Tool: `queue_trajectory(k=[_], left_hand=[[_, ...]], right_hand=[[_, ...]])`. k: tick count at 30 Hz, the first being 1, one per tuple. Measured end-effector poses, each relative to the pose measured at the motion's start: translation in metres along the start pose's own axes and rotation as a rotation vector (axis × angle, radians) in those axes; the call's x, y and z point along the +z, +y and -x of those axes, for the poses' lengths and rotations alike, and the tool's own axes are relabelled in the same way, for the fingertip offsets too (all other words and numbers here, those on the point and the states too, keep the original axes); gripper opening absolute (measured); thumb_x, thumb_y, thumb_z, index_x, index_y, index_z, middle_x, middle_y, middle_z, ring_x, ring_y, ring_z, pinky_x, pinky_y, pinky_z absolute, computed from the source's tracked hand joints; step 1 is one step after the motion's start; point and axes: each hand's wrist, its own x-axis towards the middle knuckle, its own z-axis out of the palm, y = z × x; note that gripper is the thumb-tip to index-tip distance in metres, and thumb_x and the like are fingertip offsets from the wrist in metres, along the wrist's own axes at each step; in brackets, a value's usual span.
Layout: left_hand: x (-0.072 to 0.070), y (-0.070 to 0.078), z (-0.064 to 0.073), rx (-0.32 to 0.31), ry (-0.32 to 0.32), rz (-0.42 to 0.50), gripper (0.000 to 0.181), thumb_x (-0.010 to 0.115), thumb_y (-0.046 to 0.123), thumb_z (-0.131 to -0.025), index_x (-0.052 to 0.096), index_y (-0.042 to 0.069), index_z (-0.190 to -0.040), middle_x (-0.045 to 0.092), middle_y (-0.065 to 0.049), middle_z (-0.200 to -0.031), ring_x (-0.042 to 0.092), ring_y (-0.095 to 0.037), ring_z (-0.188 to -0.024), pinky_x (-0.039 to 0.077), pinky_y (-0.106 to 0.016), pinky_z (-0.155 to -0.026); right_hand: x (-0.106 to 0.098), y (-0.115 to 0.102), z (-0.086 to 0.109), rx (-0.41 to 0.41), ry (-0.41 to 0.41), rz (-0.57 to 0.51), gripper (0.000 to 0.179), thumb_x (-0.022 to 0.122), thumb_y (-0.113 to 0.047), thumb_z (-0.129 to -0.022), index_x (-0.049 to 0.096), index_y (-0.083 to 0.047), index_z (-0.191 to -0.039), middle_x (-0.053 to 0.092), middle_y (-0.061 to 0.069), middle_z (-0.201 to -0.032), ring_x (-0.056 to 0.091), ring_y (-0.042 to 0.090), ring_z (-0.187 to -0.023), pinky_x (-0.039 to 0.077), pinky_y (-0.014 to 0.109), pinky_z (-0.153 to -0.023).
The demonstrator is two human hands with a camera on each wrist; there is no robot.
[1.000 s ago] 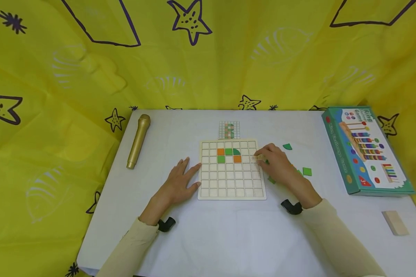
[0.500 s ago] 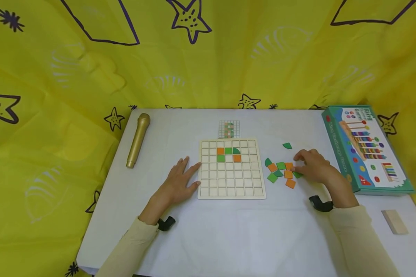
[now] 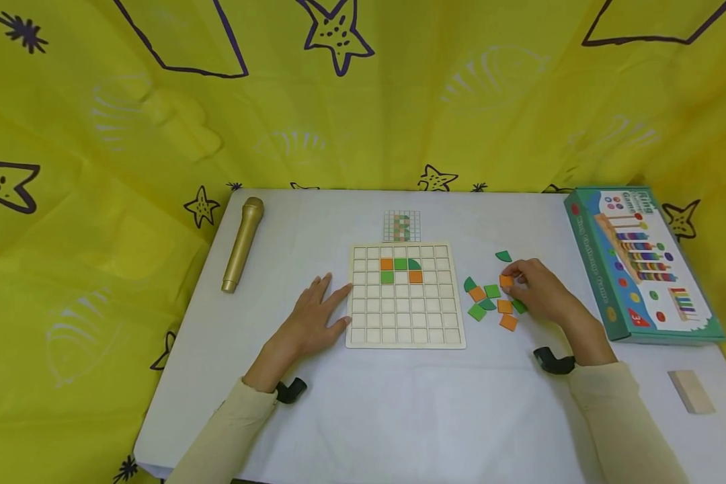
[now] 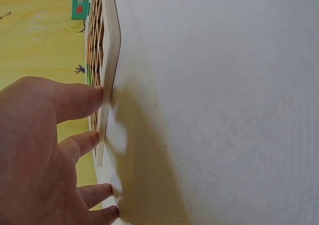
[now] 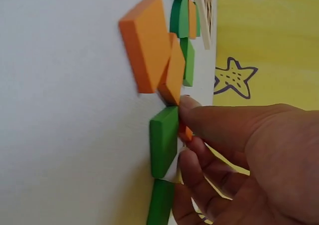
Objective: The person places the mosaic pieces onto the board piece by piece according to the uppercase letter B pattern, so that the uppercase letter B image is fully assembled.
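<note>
My right hand (image 3: 541, 289) pinches an orange square tile (image 3: 505, 281) between thumb and fingers, at the upper right of a loose group of tiles. In the right wrist view this tile (image 5: 185, 131) is mostly hidden by the thumb. Around it lie orange squares (image 3: 508, 323), green squares (image 3: 476, 312) and dark green quarter-circle tiles (image 3: 469, 284). My left hand (image 3: 308, 323) lies with spread fingers at the left edge of the wooden grid board (image 3: 404, 321); in the left wrist view thumb and forefinger touch the board's edge (image 4: 112, 50). Several orange and green tiles sit in its upper cells.
A small pattern card (image 3: 402, 226) lies just behind the board. One green quarter-circle (image 3: 504, 256) lies apart, beyond the loose tiles. A gold microphone (image 3: 243, 245) is at the left, a game box (image 3: 644, 265) at the right, and a wooden block (image 3: 692, 391) near the right edge.
My right hand has moved from the board's right edge out to the loose tiles, and now pinches an orange square and shifts it slightly away from the group. My left hand has stayed put.
</note>
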Motion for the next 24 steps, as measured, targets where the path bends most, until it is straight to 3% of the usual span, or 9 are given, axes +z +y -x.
queue_trajectory(k=[14, 20, 24], left_hand=[[0.0, 0.0, -0.001, 0.006, 0.0, -0.011, 0.066, 0.051, 0.047, -0.106, 0.033, 0.029, -0.167, 0.009, -0.018, -0.177, 0.005, -0.042, -0.163, 0.013, -0.06, -0.131], [0.001, 0.0, 0.0, 0.006, 0.011, -0.006, 0.066, 0.053, 0.046, -0.106, 0.034, 0.028, -0.167, 0.011, -0.019, -0.177, 0.007, -0.043, -0.163, 0.014, -0.06, -0.13], [0.0, 0.001, 0.001, 0.009, 0.025, 0.003, 0.067, 0.055, 0.045, -0.105, 0.036, 0.027, -0.166, 0.012, -0.02, -0.176, 0.008, -0.044, -0.163, 0.016, -0.062, -0.129]], right_hand=[[0.007, -0.002, 0.005, 0.022, 0.046, -0.02, 0.034, 0.057, -0.008, -0.107, 0.055, 0.008, -0.137, 0.05, 0.031, -0.131, 0.053, 0.047, -0.118, 0.045, 0.066, -0.105], [0.014, -0.006, -0.003, -0.022, 0.105, -0.021, 0.03, 0.057, -0.004, -0.107, 0.057, 0.01, -0.134, 0.05, 0.031, -0.128, 0.056, 0.045, -0.114, 0.047, 0.063, -0.102], [0.019, -0.021, -0.012, -0.024, 0.105, -0.019, 0.033, 0.054, -0.005, -0.108, 0.056, 0.01, -0.137, 0.049, 0.031, -0.129, 0.056, 0.044, -0.111, 0.048, 0.06, -0.101]])
